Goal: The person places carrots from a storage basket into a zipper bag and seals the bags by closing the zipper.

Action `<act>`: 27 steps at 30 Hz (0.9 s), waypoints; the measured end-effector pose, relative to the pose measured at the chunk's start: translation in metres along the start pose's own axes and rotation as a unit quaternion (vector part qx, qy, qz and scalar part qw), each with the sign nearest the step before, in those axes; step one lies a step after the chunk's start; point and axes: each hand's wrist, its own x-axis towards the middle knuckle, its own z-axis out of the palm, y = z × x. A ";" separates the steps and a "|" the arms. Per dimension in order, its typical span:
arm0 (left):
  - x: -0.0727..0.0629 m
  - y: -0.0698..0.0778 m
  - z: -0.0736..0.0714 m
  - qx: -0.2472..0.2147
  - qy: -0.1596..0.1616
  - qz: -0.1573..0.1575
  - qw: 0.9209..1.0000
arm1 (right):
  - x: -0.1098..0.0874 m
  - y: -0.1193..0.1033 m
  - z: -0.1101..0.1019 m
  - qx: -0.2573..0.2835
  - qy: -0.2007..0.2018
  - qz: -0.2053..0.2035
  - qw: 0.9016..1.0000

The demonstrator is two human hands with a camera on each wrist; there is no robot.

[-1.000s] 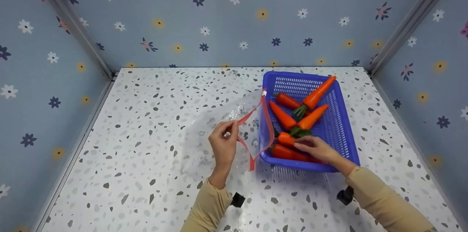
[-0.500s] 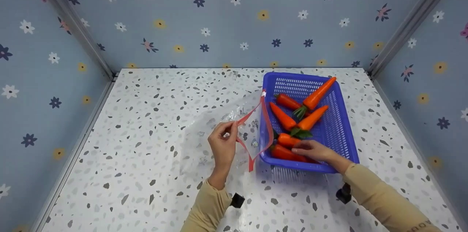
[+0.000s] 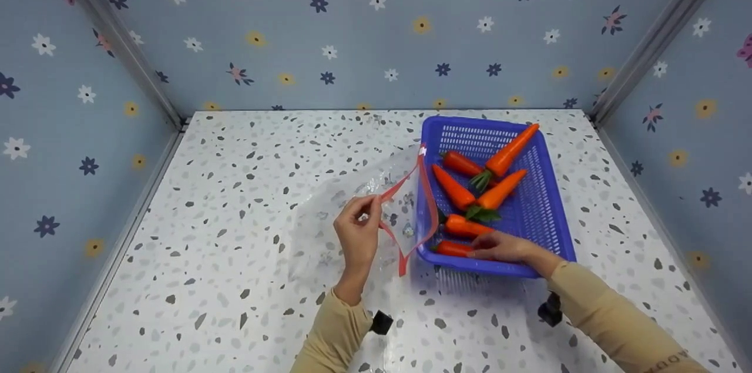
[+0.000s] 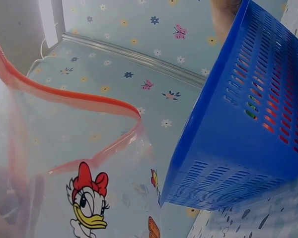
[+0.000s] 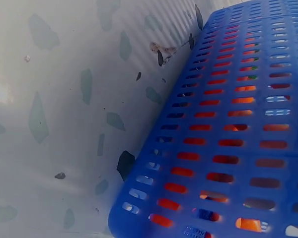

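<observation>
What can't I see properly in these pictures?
Head: right end of the near red veg, behind the right grip.
Head: letters on the right sleeve, cut off by the bottom edge.
Left wrist: left grip, blurred behind the bag.
Right wrist: most of the contents, behind the basket wall.

the bag (image 3: pixel 320 229) is glossy clear plastic, the basket (image 4: pixel 218 139) smooth plastic, the sleeves (image 3: pixel 335 332) matt cloth.
</observation>
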 end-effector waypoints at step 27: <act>-0.003 0.000 0.001 0.028 -0.002 -0.016 0.999 | -0.024 -0.016 -0.026 0.022 0.063 -0.103 0.992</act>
